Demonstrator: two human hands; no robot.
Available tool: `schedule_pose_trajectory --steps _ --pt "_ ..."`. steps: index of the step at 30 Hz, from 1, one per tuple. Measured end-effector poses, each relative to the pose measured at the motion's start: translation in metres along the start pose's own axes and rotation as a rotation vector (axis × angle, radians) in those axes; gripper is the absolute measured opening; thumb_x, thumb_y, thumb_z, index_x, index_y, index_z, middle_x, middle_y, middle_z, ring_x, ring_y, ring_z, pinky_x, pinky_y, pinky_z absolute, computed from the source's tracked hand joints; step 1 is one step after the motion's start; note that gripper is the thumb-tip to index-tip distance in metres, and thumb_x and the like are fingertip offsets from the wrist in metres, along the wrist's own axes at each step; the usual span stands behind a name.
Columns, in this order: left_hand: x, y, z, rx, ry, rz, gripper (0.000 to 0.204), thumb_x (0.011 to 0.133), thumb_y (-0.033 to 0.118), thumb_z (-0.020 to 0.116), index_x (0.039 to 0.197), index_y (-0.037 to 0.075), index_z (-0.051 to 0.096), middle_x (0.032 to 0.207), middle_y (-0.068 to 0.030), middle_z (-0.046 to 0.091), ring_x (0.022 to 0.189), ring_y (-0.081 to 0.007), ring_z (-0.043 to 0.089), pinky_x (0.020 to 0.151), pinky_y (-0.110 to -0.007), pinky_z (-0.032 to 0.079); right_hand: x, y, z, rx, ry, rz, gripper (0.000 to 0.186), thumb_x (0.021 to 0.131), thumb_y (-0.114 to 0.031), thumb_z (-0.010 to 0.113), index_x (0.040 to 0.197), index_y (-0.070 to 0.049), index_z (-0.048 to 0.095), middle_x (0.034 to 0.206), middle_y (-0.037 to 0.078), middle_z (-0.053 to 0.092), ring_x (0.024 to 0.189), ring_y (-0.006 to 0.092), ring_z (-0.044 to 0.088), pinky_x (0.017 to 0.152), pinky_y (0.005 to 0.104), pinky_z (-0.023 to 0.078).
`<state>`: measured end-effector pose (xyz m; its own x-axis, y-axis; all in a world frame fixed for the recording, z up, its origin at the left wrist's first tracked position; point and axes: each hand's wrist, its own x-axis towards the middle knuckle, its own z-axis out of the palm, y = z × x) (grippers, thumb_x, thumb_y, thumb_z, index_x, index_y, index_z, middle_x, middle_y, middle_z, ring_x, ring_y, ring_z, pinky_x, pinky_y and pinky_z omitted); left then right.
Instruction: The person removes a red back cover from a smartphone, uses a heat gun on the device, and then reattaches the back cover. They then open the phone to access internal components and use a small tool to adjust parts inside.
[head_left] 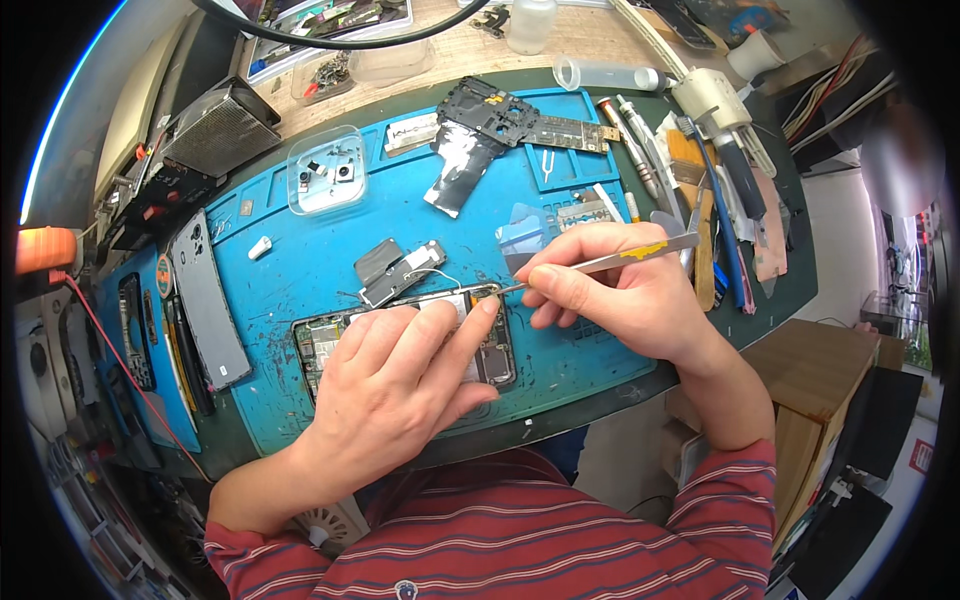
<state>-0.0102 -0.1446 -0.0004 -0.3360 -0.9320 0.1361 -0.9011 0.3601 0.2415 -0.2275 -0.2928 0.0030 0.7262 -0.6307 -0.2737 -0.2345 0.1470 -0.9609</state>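
An opened smartphone (497,362) lies sideways on the blue work mat, its circuit board and inner parts bare. My left hand (385,375) rests across it with fingers stretched out, covering much of its middle. Its index fingertip presses near the phone's upper right corner. In my right hand (625,295) is a pair of metal tweezers (600,262), pinched between thumb and fingers. Their tip meets the phone beside my left index fingertip; whether it grips anything is too small to tell. Just behind the phone sits a loose black and silver phone part (400,272), with a thin white cable near it.
A clear plastic box (327,200) with small camera modules stands at the mat's back left. A grey phone back panel (212,310) lies left. Further back is a black phone assembly (485,112). Brushes and tools, among them a blue brush (712,190), lie along the right.
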Motion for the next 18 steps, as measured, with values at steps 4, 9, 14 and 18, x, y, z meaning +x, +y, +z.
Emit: schedule_pose_trajectory --steps 4,9,14,18 --pt "-0.0008 -0.0002 -0.0005 -0.002 0.001 0.000 0.066 0.090 0.046 0.071 0.145 0.011 0.064 0.117 -0.0056 0.054 0.102 -0.0254 0.055 0.091 -0.041 0.047 -0.0003 -0.0005 0.0005 0.000 0.001 -0.002 0.021 0.101 -0.017 0.072 0.105 0.003 0.075 0.090 0.008 0.077 0.079 0.0136 0.075 0.069 0.0262 0.059" --pt "0.0000 0.0000 -0.0012 -0.007 -0.001 0.003 0.066 0.090 0.046 0.071 0.145 0.010 0.064 0.116 -0.0059 0.054 0.102 -0.0258 0.056 0.090 -0.041 0.047 -0.0011 -0.0008 0.0010 0.008 0.019 0.007 0.020 0.101 -0.018 0.072 0.103 0.002 0.075 0.089 0.007 0.076 0.080 0.0132 0.076 0.069 0.0266 0.058" --pt "0.0002 0.0000 -0.0009 -0.011 -0.002 0.003 0.066 0.090 0.046 0.071 0.145 0.010 0.064 0.117 -0.0062 0.054 0.102 -0.0260 0.056 0.090 -0.041 0.047 -0.0012 0.0003 0.0002 0.001 0.012 0.006 0.020 0.101 -0.018 0.072 0.103 0.002 0.075 0.089 0.007 0.076 0.080 0.0131 0.076 0.069 0.0265 0.058" --pt "0.0006 0.0004 -0.0011 -0.004 -0.002 0.005 0.066 0.089 0.046 0.072 0.144 0.010 0.064 0.117 -0.0063 0.054 0.102 -0.0261 0.056 0.090 -0.041 0.047 -0.0019 0.0010 -0.0005 0.009 0.010 -0.001 0.020 0.100 -0.017 0.072 0.103 0.002 0.075 0.089 0.007 0.076 0.080 0.0135 0.076 0.069 0.0265 0.058"
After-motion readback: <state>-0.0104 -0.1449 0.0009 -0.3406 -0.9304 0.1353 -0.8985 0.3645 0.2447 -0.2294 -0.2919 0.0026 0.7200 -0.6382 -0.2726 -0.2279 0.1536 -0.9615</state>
